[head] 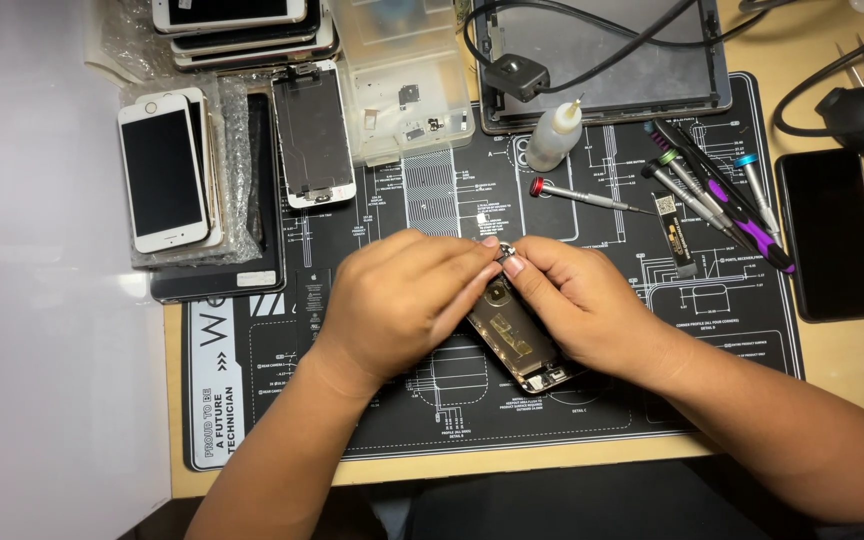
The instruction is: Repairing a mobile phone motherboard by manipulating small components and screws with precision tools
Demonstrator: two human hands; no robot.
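Both hands work on an opened phone body in the middle of the black repair mat.

At left, white phones (164,172) lie stacked. The left hand (392,305) and right hand (577,300) together pinch a small metal part (505,252) just above the phone body (517,340), whose inside is already bare; screwdrivers (712,190) lie at right, untouched.

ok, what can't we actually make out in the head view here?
- Small metal part pinched between both hands: too small, fingers cover it.
- Opened phone: upper end hidden under left hand and right hand.
- Tablet: cut off by top edge.
- Parts box contents: too small.
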